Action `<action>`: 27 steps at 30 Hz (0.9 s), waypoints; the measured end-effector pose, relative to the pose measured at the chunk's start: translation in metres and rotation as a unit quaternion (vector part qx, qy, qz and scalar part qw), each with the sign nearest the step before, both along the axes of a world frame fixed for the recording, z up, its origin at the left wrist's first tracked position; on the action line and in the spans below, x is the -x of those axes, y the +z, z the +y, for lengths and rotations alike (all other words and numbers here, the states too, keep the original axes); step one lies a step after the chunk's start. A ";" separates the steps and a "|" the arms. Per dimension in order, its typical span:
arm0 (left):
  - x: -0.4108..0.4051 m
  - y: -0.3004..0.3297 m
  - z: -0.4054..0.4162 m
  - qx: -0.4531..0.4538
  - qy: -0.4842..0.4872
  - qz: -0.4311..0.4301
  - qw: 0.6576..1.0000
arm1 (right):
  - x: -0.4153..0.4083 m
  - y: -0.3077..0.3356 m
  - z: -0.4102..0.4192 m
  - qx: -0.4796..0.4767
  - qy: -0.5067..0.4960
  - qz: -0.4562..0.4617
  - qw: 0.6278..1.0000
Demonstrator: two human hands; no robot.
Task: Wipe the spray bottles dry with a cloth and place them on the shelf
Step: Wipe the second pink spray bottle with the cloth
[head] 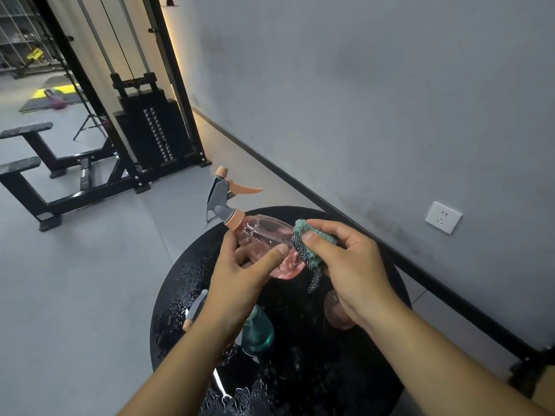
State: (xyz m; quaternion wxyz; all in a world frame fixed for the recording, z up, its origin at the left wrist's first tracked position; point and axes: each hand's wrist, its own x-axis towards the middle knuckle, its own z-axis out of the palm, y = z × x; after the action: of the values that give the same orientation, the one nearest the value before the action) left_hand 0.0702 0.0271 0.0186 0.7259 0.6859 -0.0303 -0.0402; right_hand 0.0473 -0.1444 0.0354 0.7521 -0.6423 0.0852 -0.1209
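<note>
My left hand [240,277] grips a pink see-through spray bottle [264,235] by its body and holds it tilted above the table, its grey and orange spray head pointing up and to the left. My right hand [345,265] pinches a folded green cloth [306,244] and presses it against the bottle's lower side. Below my left wrist, a teal spray bottle [258,331] lies on the wet black round table [180,295]. Another pink bottle [336,310] sits partly hidden under my right hand.
Water drops cover the table top. A grey wall with a white socket [443,217] runs along the right, with a black skirting rail. A black cable weight machine [150,127] and benches [27,163] stand at the far left on the grey floor.
</note>
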 end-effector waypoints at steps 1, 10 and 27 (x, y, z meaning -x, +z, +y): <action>0.001 0.001 0.000 0.001 0.006 0.004 1.000 | 0.003 0.001 0.002 -0.011 0.000 0.003 1.000; 0.007 0.014 0.006 -0.024 0.041 0.061 0.997 | 0.018 0.015 0.012 -0.060 -0.027 0.037 0.997; 0.039 0.030 0.006 0.059 0.031 0.089 0.994 | 0.017 0.035 0.003 -0.008 0.005 0.011 1.000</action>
State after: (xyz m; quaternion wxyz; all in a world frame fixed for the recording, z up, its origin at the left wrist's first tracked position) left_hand 0.0309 0.0336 0.0482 0.7658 0.6362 0.0531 -0.0767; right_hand 0.0300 -0.1409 0.0709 0.7565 -0.6383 0.0909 -0.1096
